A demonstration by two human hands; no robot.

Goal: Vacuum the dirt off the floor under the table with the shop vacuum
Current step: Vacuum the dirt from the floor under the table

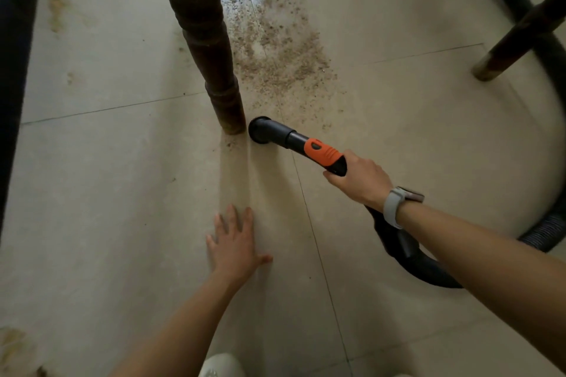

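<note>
Right hand (358, 179) is wrapped around the rear of the vacuum nozzle (294, 139), fingers curled round the black tube just behind its orange grip (324, 152). Left hand (235, 242) lies flat on the floor (107, 193), fingers straight and spread, holding nothing, well apart from the other hand. Nozzle mouth sits down at floor level, just beside the foot of the dark turned table leg (211, 55) (touching or a hair off, can't tell). Dirt (275, 49), sandy tan crumbs with darker specks, spreads in a band behind the leg and away toward the top of the view; a few specks sit right at the leg foot near the nozzle. Ribbed black hose (539, 232) runs from the nozzle under the right forearm, then loops out right and up the right edge. Grey-strapped watch (395, 205) on the right wrist. Second dark leg (517, 40) stands at upper right, crossing in front of the hose. Dark blurred upright along the left edge, not identifiable. Floor is pale glossy tile with thin grout lines.
</note>
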